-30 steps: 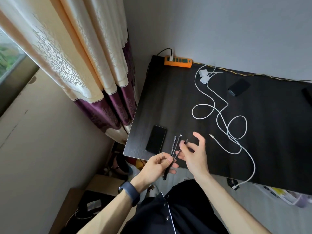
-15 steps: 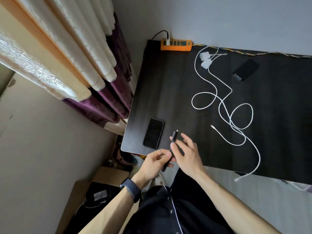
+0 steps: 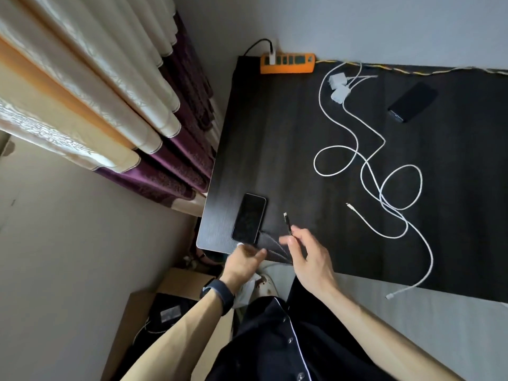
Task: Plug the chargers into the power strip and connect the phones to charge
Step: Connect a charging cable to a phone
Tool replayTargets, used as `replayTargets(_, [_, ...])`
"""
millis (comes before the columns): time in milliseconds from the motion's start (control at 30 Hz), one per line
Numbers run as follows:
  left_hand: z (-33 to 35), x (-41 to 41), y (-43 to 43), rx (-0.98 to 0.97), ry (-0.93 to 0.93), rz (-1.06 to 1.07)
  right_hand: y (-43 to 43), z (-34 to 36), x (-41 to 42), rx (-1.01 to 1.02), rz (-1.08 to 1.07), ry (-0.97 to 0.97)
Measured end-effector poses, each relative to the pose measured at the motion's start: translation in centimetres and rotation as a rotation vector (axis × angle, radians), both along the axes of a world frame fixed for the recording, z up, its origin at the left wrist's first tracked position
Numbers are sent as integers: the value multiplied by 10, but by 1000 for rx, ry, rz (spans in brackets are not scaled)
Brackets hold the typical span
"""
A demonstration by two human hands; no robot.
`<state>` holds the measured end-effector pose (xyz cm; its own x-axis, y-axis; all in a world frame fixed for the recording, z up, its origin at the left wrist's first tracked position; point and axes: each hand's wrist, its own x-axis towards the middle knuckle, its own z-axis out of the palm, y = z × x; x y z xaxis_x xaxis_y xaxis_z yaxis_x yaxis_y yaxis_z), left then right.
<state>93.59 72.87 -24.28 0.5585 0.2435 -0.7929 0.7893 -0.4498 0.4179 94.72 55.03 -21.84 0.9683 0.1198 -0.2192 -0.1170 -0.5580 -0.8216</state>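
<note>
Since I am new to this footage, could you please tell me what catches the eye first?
White braided cables loop across the middle of the black wooden table. An orange power strip sits at its far edge by the wall. Near the front left corner, the right hand pinches a thin black cable beside a dark phone.

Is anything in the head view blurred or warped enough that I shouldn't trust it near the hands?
Head view: the left hand is motion-smeared beside the near phone, so its grip is unreadable. The right hand pinching the black cable is sharp. Wide-angle bowing tilts the table edges. Light through the curtains is soft, with no harsh glare.
</note>
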Motion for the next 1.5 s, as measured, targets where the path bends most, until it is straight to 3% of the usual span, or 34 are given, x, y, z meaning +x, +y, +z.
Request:
replayTargets(133, [-13, 31, 20, 352, -238, -108, -7, 9, 4, 88, -63, 165])
replayTargets(200, [-18, 48, 21, 441, -248, -191, -8, 13, 3, 91, -122, 180])
replayTargets(333, [-33, 64, 15, 442, -132, -309, -13, 21, 4, 129, -234, 322])
replayTargets(433, [-38, 64, 10, 448, -184, -341, -19, 25, 3, 172, -270, 469])
replayTargets(533, [-41, 67, 11, 405, -134, -218, -26, 27, 3, 215, -308, 498])
replayTargets(600, [-35, 68, 16, 210, -58, 89, -27, 31, 1, 221, -302, 496])
replayTargets(700, [-10, 64, 29, -573, 50, 638, -23, 34, -2, 277, -286, 497])
replayTargets(733, [-2, 63, 34, -755, 96, 774, -20, 34, -3, 288, -283, 493])
replayTargets(767, [6, 60, 42, -878, 110, 861, -16, 35, -4, 279, -272, 472])
replayTargets(833, [20, 56, 49, -1026, 71, 840, -9, 38, -6, 203, -258, 394])
replayTargets(1033, [52, 48, 51, -952, -174, 799, 7, 51, -17, 29, -214, 174])
replayTargets(1133, [63, 42, 51, -907, -198, 661, 15, 57, -21, -17, -173, 141])
replayTargets(1233, [67, 38, 47, -948, -205, 678, 23, 66, -23, -27, -153, 108])
replayTargets(1367, [77, 35, 36, -1054, -208, 824, 33, 82, -25, 12, -152, 94])
replayTargets(1500, [85, 33, 30, -1119, -177, 824, 42, 98, -26, 168, -195, 137])
